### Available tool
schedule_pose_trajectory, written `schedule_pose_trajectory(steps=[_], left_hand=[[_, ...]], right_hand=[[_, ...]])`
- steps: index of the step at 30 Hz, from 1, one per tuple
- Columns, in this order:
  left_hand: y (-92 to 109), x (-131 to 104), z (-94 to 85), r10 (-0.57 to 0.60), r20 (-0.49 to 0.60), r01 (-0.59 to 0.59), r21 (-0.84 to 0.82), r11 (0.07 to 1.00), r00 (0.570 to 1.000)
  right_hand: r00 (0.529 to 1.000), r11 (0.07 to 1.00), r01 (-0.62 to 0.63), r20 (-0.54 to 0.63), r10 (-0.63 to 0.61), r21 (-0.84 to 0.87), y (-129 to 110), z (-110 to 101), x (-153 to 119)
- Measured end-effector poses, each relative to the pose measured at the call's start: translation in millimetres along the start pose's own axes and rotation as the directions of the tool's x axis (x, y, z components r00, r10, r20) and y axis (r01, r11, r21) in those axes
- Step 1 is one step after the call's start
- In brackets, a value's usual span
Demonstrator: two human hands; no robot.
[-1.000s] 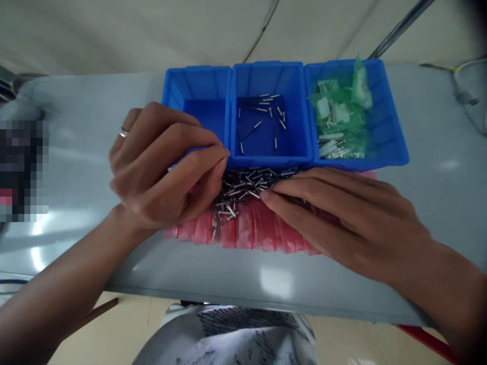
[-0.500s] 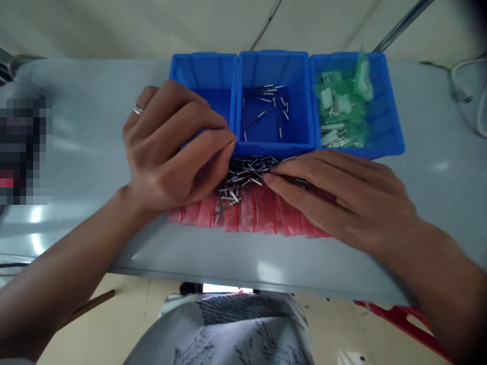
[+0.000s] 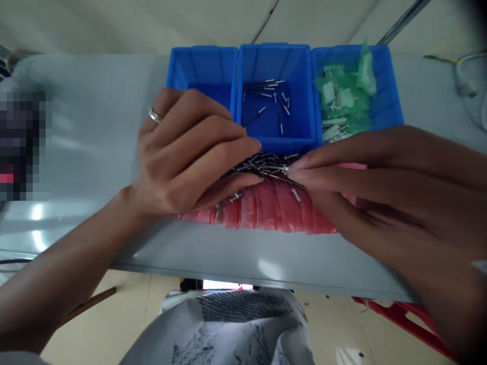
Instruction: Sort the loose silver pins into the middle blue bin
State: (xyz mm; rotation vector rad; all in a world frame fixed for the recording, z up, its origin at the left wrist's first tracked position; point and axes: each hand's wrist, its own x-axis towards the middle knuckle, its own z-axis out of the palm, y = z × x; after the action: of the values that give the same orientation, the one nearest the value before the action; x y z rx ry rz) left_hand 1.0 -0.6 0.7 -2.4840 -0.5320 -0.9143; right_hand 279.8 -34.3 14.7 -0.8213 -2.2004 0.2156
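Observation:
My right hand (image 3: 380,187) pinches the silver end of a pop rivet (image 3: 280,168) between thumb and fingertips, at the right side of a heap of pop rivets (image 3: 262,161). Across the heap, my left hand (image 3: 186,152), with a ring on one finger, has its thumb and forefinger apart and nothing visible between them. The heap lies on a row of overlapping red zip bags (image 3: 262,208). One loose rivet (image 3: 296,194) rests on the bags, apart from the heap. My left palm is hidden.
Behind the heap stand three blue bins: the left bin (image 3: 203,66) partly hidden by my hand, the middle bin (image 3: 274,63) with several rivets, the right bin (image 3: 388,96) with green bags and white pieces. A cable (image 3: 462,83) lies at the right on the grey table (image 3: 228,253).
My left hand has moved right, and its thumb and forefinger have parted. My right hand has turned and shifted right, now pinching a rivet. A loose rivet now shows on the bags.

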Motion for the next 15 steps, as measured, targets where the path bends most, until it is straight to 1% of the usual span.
schedule_pose_trajectory(steps=[2, 4, 8, 11, 12, 13, 15], left_hand=[[4, 2, -1.5, 0.034, -0.011, -0.034, -0.007, 0.999, 0.999], [6, 3, -4.1, 0.043, -0.023, -0.043, -0.01, 0.999, 0.999], [8, 6, -6.0, 0.048, -0.008, -0.048, -0.006, 0.999, 0.999], [9, 7, -4.0, 0.04, -0.025, -0.04, -0.014, 0.999, 0.999], [9, 7, -3.7, 0.019, -0.022, -0.02, -0.012, 1.0, 1.0], [9, 7, -4.0, -0.017, -0.007, 0.017, -0.003, 1.0, 1.0], [9, 6, -6.3, -0.079, -0.002, 0.079, 0.021, 0.997, 0.997]], right_hand=[[0.997, 0.996, -0.063, 0.041, 0.061, 0.064, -3, 0, 3], [0.993, 0.986, -0.121, 0.027, 0.119, 0.111, -5, -1, 5], [0.992, 0.989, -0.121, -0.019, 0.123, 0.088, -5, -1, 4], [0.987, 0.982, -0.145, -0.046, 0.151, 0.117, -4, 2, 1], [0.982, 0.976, -0.167, -0.069, 0.178, 0.14, -4, 3, 1], [0.97, 0.962, -0.214, -0.082, 0.231, 0.172, -5, 5, 2], [0.926, 0.914, -0.312, -0.132, 0.354, 0.261, -7, 9, 4]])
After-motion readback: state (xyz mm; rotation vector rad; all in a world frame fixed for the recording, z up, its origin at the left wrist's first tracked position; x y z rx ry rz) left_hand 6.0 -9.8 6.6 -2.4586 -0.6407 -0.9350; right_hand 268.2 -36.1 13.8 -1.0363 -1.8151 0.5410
